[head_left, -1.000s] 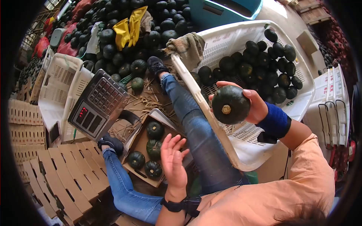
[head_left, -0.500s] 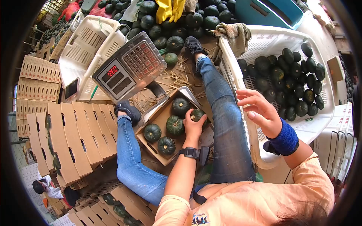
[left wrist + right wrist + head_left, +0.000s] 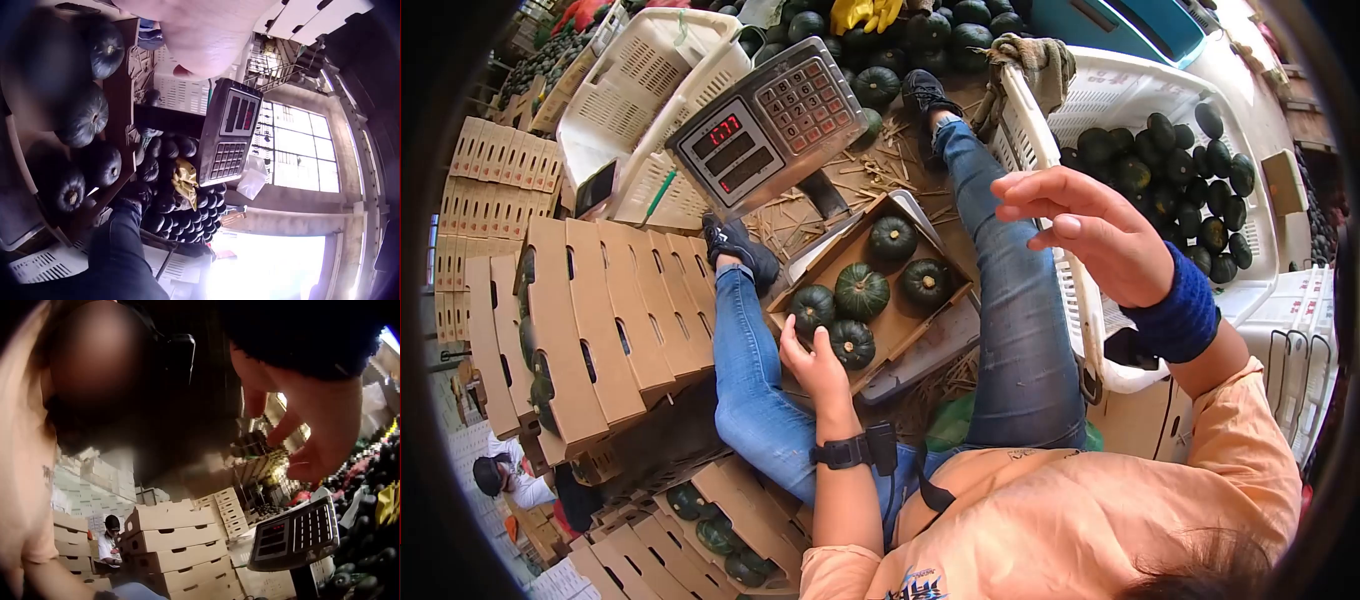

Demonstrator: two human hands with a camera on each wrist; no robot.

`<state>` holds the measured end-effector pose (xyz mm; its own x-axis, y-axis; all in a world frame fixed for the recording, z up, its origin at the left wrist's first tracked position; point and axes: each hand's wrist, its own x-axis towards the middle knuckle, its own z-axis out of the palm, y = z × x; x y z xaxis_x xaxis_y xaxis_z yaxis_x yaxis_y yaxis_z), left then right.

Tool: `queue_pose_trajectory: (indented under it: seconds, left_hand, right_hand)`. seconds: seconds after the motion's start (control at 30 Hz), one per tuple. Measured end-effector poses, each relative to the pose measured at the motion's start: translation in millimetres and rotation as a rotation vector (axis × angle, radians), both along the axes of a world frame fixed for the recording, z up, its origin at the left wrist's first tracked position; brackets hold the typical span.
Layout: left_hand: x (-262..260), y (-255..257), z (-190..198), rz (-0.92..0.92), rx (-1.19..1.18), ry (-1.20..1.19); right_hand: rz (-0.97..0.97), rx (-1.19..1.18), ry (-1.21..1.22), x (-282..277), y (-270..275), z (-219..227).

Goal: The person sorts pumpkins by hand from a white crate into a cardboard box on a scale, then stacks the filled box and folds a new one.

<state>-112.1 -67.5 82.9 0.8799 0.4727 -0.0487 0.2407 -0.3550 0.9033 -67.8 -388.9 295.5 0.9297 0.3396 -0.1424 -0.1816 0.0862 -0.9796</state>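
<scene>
Several dark green round squashes lie in a shallow cardboard box, which rests on the metal platform of a scale. My left hand is at the box's near-left side, fingers extended beside the nearest squash and overlapping the box edge. My right hand is raised, empty, over the near side of a large white crate, its fingers loosely bent. Red digits glow on the scale's display; its keypad and display also appear in the left wrist view.
The white crate at right holds many smaller dark squashes. Stacked cardboard boxes stand at left. A cloth hangs on the crate's corner. Yellow gloves lie on the squash pile behind. Another person is at lower left.
A squash earlier in my right hand now lies in the box's right corner, where my left hand gripped it half a second ago. My left hand has since let go and moved left.
</scene>
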Motion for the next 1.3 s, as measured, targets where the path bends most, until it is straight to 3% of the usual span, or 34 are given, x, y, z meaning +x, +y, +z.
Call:
queue_pose_trajectory:
  seconds: [0.03, 0.1, 0.17, 0.2, 0.23, 0.27, 0.3, 0.37, 0.4, 0.43, 0.47, 0.5, 0.53, 0.6, 0.67, 0.73, 0.83, 0.87, 0.9, 0.93, 1.07, 1.13, 1.2, 1.3]
  left_hand:
    - [-3, 15, 6, 0.053, 0.042, 0.101]
    - [-6, 34, 1, 0.189, -0.225, 0.052]
    - [-3, 33, 0, 0.265, -0.389, 0.041]
    - [-2, 28, 2, 0.274, -0.402, 0.037]
    - [0, 31, -17, 0.275, -0.312, 0.105]
    - [3, 23, -6, 0.313, -0.143, 0.270]
    - [10, 19, -11, 0.383, -0.127, 0.333]
    - [17, 22, -43, 0.481, -0.198, 0.391]
    - [18, 22, -53, 0.518, -0.223, 0.476]
    - [18, 32, -78, 0.509, -0.425, 0.502]
    - [14, 30, -78, 0.530, -0.463, 0.549]
    - [13, 28, -75, 0.546, -0.492, 0.583]
    - [14, 26, -75, 0.542, -0.490, 0.595]
    - [14, 25, -73, 0.519, -0.480, 0.593]
    - [12, 23, -70, 0.497, -0.475, 0.591]
    - [10, 23, -63, 0.438, -0.484, 0.574]
    - [6, 32, -44, 0.314, -0.573, 0.352]
    - [-1, 36, -28, 0.252, -0.630, 0.277]
    - [-9, 43, -1, 0.186, -0.833, 0.161]
    - [-19, 54, 29, 0.085, -0.845, 0.127]
    - [-74, 84, 155, -0.154, -0.493, 0.029]
    - [-108, 107, 177, -0.278, -0.406, -0.153]
    - [-148, 109, 204, -0.195, -0.600, -0.261]
    - [-237, 120, 196, 0.022, -0.663, -0.169]
  right_hand:
    - [0.031, -0.036, 0.039, -1, -1, 9]
    - [0.074, -0.141, 0.005, 4, -6, 17]
    - [-0.043, -0.003, 0.128, 15, 1, 27]
    - [-0.101, 0.125, 0.198, 23, 11, 30]
    - [-0.116, 0.135, 0.181, 30, 23, 27]
    - [-0.148, 0.110, 0.162, 40, 41, 19]
    - [-0.179, 0.087, 0.144, 51, 60, 4]
    - [-0.362, -0.057, 0.241, 80, 98, -56]
    - [-0.398, -0.367, 0.190, 103, 101, -119]
    - [-0.427, -0.681, 0.169, 125, 104, -179]
    - [-0.503, -0.900, 0.224, 119, 110, -217]
    - [-0.453, -1.026, 0.272, 105, 104, -252]
    - [-0.346, -1.003, 0.470, 95, 92, -296]
    - [-0.235, -0.894, 0.570, 78, 105, -275]
    - [-0.244, -0.832, 0.480, 70, 113, -251]
    - [-0.312, -0.856, 0.367, 76, 106, -257]
    - [-0.369, -0.769, 0.289, 87, 95, -251]
    - [-0.375, -0.723, 0.243, 89, 91, -238]
    - [-0.361, -0.593, 0.232, 87, 87, -224]
    - [-0.346, -0.462, 0.221, 84, 83, -208]
    - [-0.068, -0.314, 0.037, 49, 88, -90]
    - [0.063, -0.333, -0.034, 20, 97, -37]
    - [0.115, -0.375, 0.048, -7, 100, -7]
    - [0.454, -0.352, 0.003, -46, 128, 32]
